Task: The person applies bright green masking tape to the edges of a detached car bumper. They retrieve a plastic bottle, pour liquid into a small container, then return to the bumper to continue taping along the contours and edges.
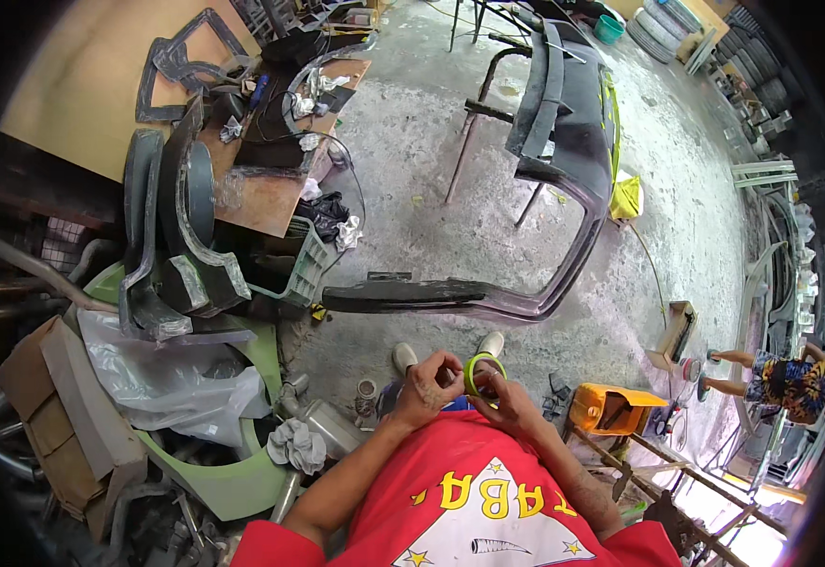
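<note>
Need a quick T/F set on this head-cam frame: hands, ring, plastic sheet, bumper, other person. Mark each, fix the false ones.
1. The right hand holds a yellow-green ring. True.
2. The left hand hangs far away from the right one. False: it is raised close beside it, fingers bent; whether it pinches anything can't be told.
3. A translucent plastic sheet lies partly over a pale green panel. True.
4. The large dark bumper is left of the plastic sheet in the picture. False: it is to the right.
5. Another person is at the right edge, in multicoloured patterned clothing. True.
</note>
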Demonstrator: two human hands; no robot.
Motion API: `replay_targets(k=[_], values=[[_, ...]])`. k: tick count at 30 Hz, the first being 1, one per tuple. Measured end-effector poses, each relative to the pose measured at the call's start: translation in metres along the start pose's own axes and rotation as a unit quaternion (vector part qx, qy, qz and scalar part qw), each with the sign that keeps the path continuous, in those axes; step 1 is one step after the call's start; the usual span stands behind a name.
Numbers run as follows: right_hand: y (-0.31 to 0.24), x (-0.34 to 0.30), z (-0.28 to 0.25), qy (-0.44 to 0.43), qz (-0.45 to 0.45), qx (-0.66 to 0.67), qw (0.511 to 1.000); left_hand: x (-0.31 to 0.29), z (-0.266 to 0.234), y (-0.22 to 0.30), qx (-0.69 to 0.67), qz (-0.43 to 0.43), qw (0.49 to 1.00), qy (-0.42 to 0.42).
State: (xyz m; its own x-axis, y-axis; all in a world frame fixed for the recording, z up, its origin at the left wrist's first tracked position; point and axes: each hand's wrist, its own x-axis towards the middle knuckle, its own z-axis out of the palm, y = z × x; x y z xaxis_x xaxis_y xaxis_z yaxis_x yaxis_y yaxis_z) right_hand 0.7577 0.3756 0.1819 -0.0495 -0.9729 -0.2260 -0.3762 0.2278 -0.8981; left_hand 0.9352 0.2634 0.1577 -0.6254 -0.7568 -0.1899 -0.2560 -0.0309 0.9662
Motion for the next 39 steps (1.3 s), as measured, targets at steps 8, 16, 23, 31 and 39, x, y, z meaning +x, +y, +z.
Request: replay_targets(k=[8,16,23,31,39], values=[[-0.004,-0.006,-0.010,0.019,0.012,-0.004,1.000,-0.003,0.003,0.005,0.004,0.040,0.999,0.020],[-0.003,-0.003,-0.017,-0.012,0.040,-0.026,0.999,0.001,0.012,-0.008,0.027,0.068,0.997,-0.031],[0.015,-0.005,-0.011,0.008,0.064,0.026,0.998,-0.004,0.014,-0.013,-0.055,-0.032,0.998,0.007],[-0.002,-0.009,-0.025,0.002,0.055,-0.030,0.998,0.010,0.016,0.002,-0.005,0.042,0.997,-0.066],[0.001,-0.008,-0.022,-0.024,0.142,-0.194,0.970,-0.003,0.016,-0.007,-0.040,0.022,0.998,-0.036]])
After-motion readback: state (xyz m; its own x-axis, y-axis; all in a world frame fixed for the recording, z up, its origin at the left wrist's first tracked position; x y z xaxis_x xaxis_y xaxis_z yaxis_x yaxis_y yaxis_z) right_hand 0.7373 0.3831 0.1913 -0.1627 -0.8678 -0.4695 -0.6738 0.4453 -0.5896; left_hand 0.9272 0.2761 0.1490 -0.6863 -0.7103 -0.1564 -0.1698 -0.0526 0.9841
